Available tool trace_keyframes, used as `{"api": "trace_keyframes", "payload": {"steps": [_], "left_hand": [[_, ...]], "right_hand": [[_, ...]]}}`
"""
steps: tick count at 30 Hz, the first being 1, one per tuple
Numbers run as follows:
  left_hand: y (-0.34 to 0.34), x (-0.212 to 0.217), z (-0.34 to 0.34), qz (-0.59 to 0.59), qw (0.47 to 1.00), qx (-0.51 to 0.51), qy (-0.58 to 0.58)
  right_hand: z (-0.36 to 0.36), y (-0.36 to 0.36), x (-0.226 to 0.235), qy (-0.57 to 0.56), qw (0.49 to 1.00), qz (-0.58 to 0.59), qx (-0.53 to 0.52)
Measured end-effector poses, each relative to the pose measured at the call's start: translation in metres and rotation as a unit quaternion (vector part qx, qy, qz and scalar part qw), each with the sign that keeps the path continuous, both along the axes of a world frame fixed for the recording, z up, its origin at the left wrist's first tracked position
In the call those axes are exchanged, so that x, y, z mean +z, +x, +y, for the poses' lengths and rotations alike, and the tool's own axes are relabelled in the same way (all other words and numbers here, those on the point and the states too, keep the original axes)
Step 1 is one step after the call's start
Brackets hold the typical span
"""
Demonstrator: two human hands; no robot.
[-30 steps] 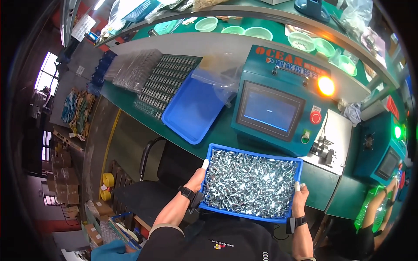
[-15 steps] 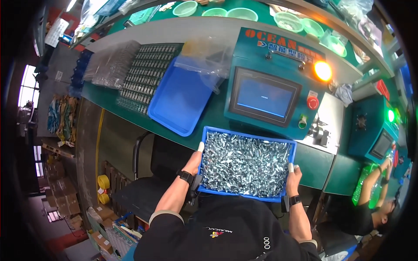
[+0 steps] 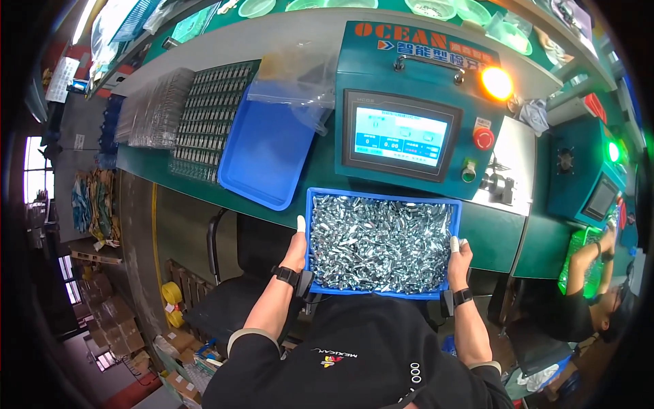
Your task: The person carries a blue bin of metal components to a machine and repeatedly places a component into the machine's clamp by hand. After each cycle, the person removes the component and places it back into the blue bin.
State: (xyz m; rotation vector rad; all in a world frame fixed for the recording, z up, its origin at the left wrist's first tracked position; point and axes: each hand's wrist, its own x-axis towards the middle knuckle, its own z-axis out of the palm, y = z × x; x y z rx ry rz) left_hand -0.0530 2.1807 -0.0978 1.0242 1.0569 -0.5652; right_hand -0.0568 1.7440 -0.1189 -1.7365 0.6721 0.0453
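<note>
A blue plastic tray heaped with small shiny metal parts is held up in front of my body, by the bench's front edge. Along its left side my left hand is closed, thumb up at the rim. My right hand grips the opposite side, its thumb also showing at the rim. Pale coverings sit on the visible thumb tips. The remaining fingers are mostly hidden beside or under the tray. Just beyond it stands a green machine with a lit touch screen.
Another blue tray lies on the bench, a clear plastic bag over its far end. Further left are rows of metal parts and stacked clear plastic trays. A black chair stands below. At right, a co-worker's arm reaches over a green basket.
The machine's screen has switched from plain dark blue to a bright display with several panels. My view has shifted slightly. Both hands still hold the loaded tray.
</note>
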Motion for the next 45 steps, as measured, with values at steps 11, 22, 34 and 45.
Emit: {"api": "trace_keyframes", "payload": {"steps": [11,22,34,45], "left_hand": [[-0.014,-0.009,-0.002,-0.006,0.999,0.013,0.033],[-0.020,-0.011,0.028,-0.013,0.976,0.073,0.206],[0.074,-0.011,0.113,-0.020,0.928,0.106,0.357],[0.072,0.014,0.113,-0.053,0.961,0.168,0.213]], "right_hand": [[-0.001,0.007,-0.004,0.031,0.999,0.009,0.009],[0.007,0.000,-0.001,0.044,0.998,0.018,-0.033],[0.001,-0.006,-0.006,0.008,1.000,-0.016,-0.006],[0.004,-0.011,0.002,-0.006,0.998,-0.027,0.053]]}}
